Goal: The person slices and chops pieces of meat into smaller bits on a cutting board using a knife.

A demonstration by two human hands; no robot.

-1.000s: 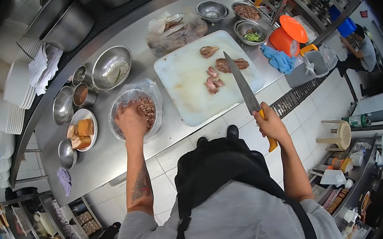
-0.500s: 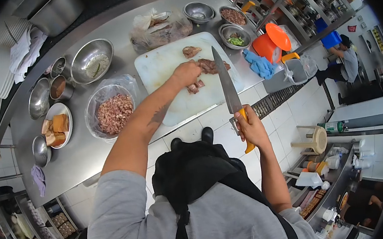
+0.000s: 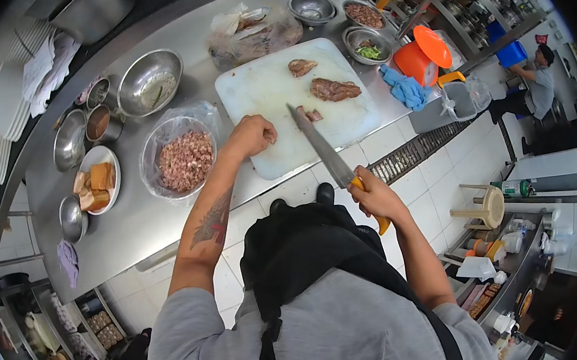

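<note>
My right hand (image 3: 380,195) grips the yellow handle of a large kitchen knife (image 3: 324,148). Its blade slants up and left over the white cutting board (image 3: 258,88), the tip beside small cut pieces of meat (image 3: 312,115). A larger piece of cooked-looking meat (image 3: 335,88) and a smaller chunk (image 3: 302,67) lie farther back on the board. Over the board's left edge is my left hand (image 3: 253,134), fingers curled in; whether a piece is inside them is hidden. Left of that hand stands a plastic-lined bowl of chopped meat (image 3: 185,159).
Behind the board lie a plastic bag (image 3: 254,41) and metal bowls (image 3: 313,9). A plate of meat blocks (image 3: 113,174) sits at left. To the right are a blue cloth (image 3: 404,89) and an orange container (image 3: 415,63). Another person (image 3: 537,83) is at far right.
My left hand has left the meat and moved left toward the chopped-meat bowl. The knife has tilted left, its tip lowering to the small pieces. The view has shifted slightly.
</note>
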